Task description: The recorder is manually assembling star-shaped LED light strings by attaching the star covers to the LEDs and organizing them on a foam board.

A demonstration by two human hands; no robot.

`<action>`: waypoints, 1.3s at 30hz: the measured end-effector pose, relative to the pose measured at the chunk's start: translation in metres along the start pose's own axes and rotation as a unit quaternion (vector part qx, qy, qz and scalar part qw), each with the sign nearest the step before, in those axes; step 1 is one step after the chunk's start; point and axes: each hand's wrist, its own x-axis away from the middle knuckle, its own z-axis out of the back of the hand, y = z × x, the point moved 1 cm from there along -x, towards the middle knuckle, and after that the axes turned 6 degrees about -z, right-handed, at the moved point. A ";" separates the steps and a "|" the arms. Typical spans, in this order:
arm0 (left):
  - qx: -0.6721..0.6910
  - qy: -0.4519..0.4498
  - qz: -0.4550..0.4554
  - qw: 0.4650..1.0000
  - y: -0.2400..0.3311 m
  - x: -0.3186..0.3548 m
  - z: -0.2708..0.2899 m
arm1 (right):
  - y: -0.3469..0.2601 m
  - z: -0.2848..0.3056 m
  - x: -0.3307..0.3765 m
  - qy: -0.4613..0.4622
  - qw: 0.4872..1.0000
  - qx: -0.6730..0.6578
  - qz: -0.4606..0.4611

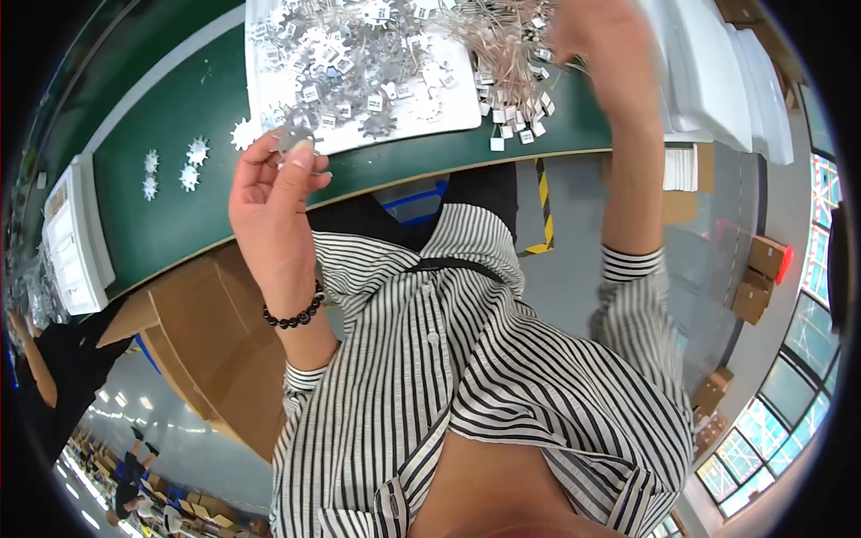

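Note:
My left hand (pixel 276 197) pinches a silver gear-shaped metal piece (pixel 293 136) between thumb and fingers, just over the near left corner of a white tray (pixel 453 121). A heap of similar shiny toothed pieces (pixel 345 58) with small white labels lies in that tray. My right hand (pixel 605 40) is raised at the top right, beside a bundle of thin copper-coloured wires (pixel 502 45) with white tags (pixel 511 117) at their ends. Motion blurs its fingers, so I cannot see whether they hold anything.
Several toothed pieces (pixel 190 170) lie on the green tabletop (pixel 134 233) at left, near a white container (pixel 76 238). White foam sheets (pixel 717 72) stack at the right. A cardboard box (pixel 211 332) stands below the table edge. A co-worker's arm (pixel 38 368) shows far left.

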 end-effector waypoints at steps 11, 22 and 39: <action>-0.022 0.004 -0.013 1.000 0.009 0.000 -0.001 | -0.040 0.016 -0.041 0.105 0.983 0.042 0.145; -0.007 0.012 0.004 1.000 -0.002 -0.005 -0.014 | 0.010 0.022 -0.053 -0.063 0.998 -0.016 -0.003; -0.049 -0.292 -0.117 0.948 -0.001 -0.073 -0.098 | -0.037 0.015 -0.024 -0.160 0.928 -0.332 0.053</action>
